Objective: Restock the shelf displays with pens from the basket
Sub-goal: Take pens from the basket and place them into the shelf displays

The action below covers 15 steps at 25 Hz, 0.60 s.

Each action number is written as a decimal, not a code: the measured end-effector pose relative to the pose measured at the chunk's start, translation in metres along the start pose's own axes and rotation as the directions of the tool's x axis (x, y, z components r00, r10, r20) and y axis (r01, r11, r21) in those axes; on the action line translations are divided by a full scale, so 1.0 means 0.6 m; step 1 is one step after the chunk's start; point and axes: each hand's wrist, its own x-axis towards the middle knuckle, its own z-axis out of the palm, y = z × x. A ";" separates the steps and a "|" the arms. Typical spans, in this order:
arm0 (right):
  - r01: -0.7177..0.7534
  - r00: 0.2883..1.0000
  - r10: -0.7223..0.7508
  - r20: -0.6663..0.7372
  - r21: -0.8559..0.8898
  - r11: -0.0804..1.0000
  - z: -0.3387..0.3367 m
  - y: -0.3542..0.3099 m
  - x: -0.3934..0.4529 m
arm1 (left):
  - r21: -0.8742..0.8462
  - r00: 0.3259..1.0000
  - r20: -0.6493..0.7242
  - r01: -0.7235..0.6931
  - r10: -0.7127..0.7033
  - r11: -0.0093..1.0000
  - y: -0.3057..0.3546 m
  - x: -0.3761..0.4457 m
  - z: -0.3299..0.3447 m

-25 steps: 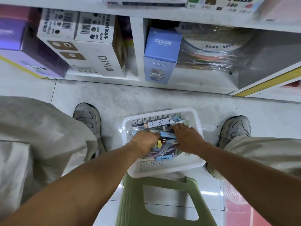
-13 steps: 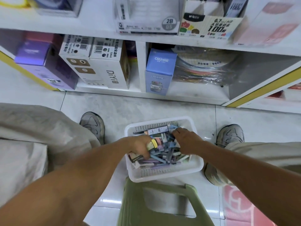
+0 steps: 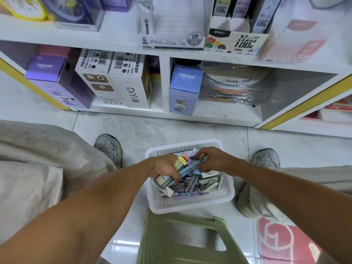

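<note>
Although both hands are already in the white plastic basket [image 3: 190, 205], the restocking itself looks barely begun: nothing in view has yet gone up to the shelf [image 3: 114, 44], and the basket is heaped with pastel pens and small boxes, too jumbled to count. The left hand [image 3: 163, 167] is curled round a bundle of pens [image 3: 180, 166], several at least, their yellow and pink caps poking out above the knuckles. The right hand [image 3: 213, 161] pinches one blue pen [image 3: 199, 162] by its far end, feeding it toward that bundle. So the gathering step seems in hand, with carrying and slotting into displays all left to do.

The basket sits on the floor between two grey shoes, one at the left [image 3: 109, 147] and one at the right [image 3: 264, 159], just beyond a green plastic stool [image 3: 182, 241]. On the upper shelf, far right of centre, one open pencil-lead display box [image 3: 236, 42] shows; whether it is the target I cannot tell.
</note>
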 end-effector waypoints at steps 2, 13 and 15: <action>0.002 0.997 0.011 -0.072 0.186 0.983 -0.010 0.002 -0.006 | -0.040 1.000 -0.003 -0.008 0.008 0.999 -0.001 0.000 -0.001; 0.103 0.977 -0.107 -0.184 -0.035 0.994 -0.010 -0.016 0.015 | -0.326 0.999 -0.022 0.018 -0.027 0.945 0.020 0.004 -0.003; 0.031 0.971 0.001 -0.240 0.130 0.991 -0.007 -0.021 0.021 | -0.386 0.995 -0.089 0.015 -0.053 0.922 0.022 0.005 -0.005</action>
